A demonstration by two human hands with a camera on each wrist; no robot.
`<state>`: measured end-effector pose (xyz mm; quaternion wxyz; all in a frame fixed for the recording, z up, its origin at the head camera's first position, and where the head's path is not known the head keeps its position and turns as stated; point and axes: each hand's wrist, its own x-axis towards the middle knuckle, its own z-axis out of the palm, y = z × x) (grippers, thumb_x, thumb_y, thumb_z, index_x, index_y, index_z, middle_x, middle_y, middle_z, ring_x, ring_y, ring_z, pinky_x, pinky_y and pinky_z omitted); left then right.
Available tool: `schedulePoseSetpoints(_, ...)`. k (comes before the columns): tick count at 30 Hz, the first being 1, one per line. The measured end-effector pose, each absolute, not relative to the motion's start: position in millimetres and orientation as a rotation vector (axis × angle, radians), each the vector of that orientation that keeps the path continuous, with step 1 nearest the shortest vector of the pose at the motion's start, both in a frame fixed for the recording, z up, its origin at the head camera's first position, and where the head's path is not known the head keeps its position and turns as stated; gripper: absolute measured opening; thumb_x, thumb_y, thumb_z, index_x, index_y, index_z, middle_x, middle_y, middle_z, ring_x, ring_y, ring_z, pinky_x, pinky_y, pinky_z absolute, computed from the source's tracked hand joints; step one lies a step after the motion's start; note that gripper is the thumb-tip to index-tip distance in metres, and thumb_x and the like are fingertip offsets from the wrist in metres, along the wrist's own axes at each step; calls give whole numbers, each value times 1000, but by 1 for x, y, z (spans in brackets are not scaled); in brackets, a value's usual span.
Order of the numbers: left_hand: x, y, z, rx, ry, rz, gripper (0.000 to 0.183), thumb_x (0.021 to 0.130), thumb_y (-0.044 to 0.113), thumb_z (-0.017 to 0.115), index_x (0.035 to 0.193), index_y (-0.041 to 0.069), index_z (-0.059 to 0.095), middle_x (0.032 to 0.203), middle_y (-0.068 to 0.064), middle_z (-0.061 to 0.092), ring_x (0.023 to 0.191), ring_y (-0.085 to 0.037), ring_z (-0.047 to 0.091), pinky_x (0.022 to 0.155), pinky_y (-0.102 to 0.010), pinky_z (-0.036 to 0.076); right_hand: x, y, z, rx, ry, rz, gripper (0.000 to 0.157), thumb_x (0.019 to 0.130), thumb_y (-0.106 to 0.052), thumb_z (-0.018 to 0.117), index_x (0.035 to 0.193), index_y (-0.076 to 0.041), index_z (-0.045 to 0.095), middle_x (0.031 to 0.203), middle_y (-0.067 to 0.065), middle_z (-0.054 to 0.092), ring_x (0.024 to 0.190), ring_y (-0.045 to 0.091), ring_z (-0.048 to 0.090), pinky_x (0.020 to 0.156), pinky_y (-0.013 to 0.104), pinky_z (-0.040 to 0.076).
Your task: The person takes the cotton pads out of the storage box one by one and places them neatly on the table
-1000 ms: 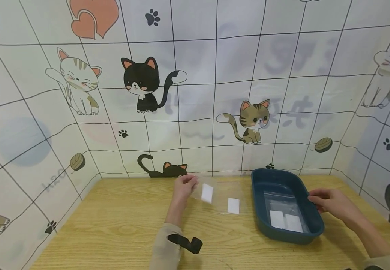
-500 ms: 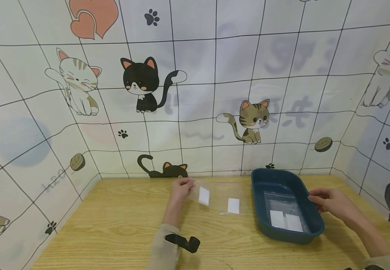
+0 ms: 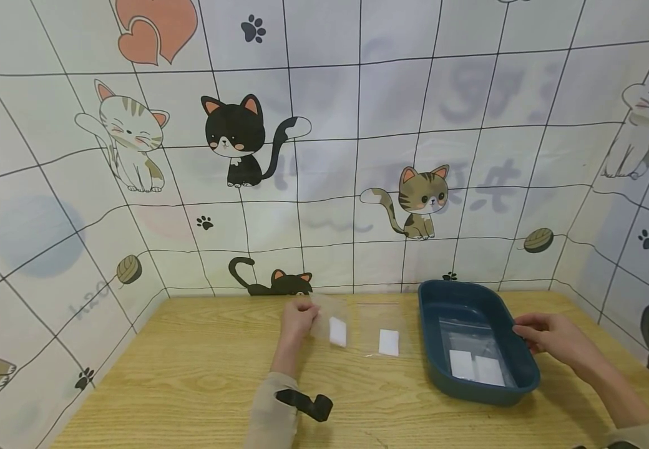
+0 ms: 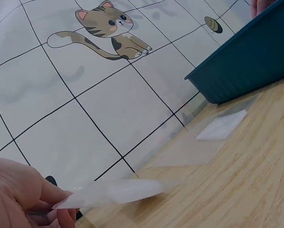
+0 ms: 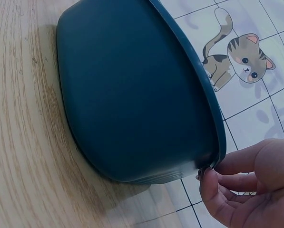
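Observation:
In the head view my left hand [image 3: 298, 318] pinches the left edge of a clear plastic bag [image 3: 324, 313] that has a white rectangular piece [image 3: 337, 332] inside. The left wrist view shows this bag [image 4: 96, 194] lifted at a slant above the wood. Just right of it a second clear bag [image 3: 374, 318] with a white piece [image 3: 389, 342] lies flat on the table. My right hand [image 3: 551, 337] grips the right rim of a dark blue plastic tub [image 3: 434, 368]; thumb and fingers [image 5: 239, 161] close on that rim in the right wrist view.
Inside the tub lie clear bags [image 3: 465, 333] with two white pieces [image 3: 488, 371]. The wooden table [image 3: 190, 374] meets a cat-print wall covering [image 3: 330, 156] at its back edge. A black strap [image 3: 304, 404] crosses the left sleeve.
My left hand has shifted slightly left and down with its bag, away from the bag lying on the table. My right hand and the tub have stayed put.

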<state>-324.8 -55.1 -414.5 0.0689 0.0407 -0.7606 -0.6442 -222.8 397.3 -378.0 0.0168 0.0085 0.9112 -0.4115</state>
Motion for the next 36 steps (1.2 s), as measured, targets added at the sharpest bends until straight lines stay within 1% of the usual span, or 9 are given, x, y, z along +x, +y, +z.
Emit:
schedulePoseSetpoints(3,-324,-56,-415,120,-2357,-1803,13,89,-5,67,98,-15,69,89,-19,68,78,-20,63,69,-29,56,-223,397,-378,30,2833,-1278,46,107,-19,51,128,22,50,99,7,68,79,16,63,71,33,56)
schedulePoseSetpoints(6,-324,-57,-418,117,-2410,-1668,10,86,-5,67,91,-13,71,83,-16,68,77,-23,60,68,-33,53,-223,398,-378,33,2832,-1276,46,107,-19,52,128,21,50,101,8,68,80,16,63,71,33,57)
schedulePoseSetpoints(10,-325,-57,-422,131,-2432,-1619,8,84,-5,66,88,-10,71,80,-13,65,75,-23,58,66,-34,52,-223,398,-378,34,2829,-1278,46,107,-19,52,128,21,50,102,9,69,81,15,64,72,33,57)
schedulePoseSetpoints(14,-325,-56,-424,127,-2461,-1581,6,84,-5,68,86,-9,71,79,-13,65,72,-23,57,65,-34,51,-224,398,-379,33,2831,-1276,46,107,-19,52,128,21,51,101,9,69,81,16,64,72,33,57)
schedulePoseSetpoints(21,-321,-56,-424,135,-2497,-1517,5,82,-4,70,85,-8,73,81,-14,69,75,-26,61,70,-41,54,-224,399,-381,30,2844,-1270,47,107,-20,52,129,21,50,100,8,69,80,17,64,71,33,57)
schedulePoseSetpoints(24,-320,-56,-424,162,-2511,-1505,5,79,-4,69,82,-6,73,83,-15,69,76,-29,63,69,-41,54,-224,400,-381,20,2844,-1275,47,107,-19,52,129,22,49,99,8,68,79,17,64,71,33,57)
schedulePoseSetpoints(30,-321,-58,-427,152,-2514,-1449,7,71,-1,67,75,-1,72,77,-12,68,68,-26,60,56,-32,49,-224,401,-381,5,2836,-1261,49,108,-21,50,132,23,47,104,11,68,81,17,64,72,33,57)
schedulePoseSetpoints(34,-321,-58,-428,164,-2531,-1460,5,72,-2,68,75,-2,72,77,-11,68,67,-25,60,55,-29,47,-224,402,-382,2,2835,-1262,49,108,-21,50,131,23,47,105,11,68,81,17,64,72,33,57)
schedulePoseSetpoints(36,-318,-58,-423,187,-2555,-1471,6,72,-4,69,77,-3,73,78,-12,69,70,-26,61,57,-30,48,-224,401,-382,-1,2834,-1266,49,108,-20,50,131,23,46,104,11,68,81,17,64,72,33,57)
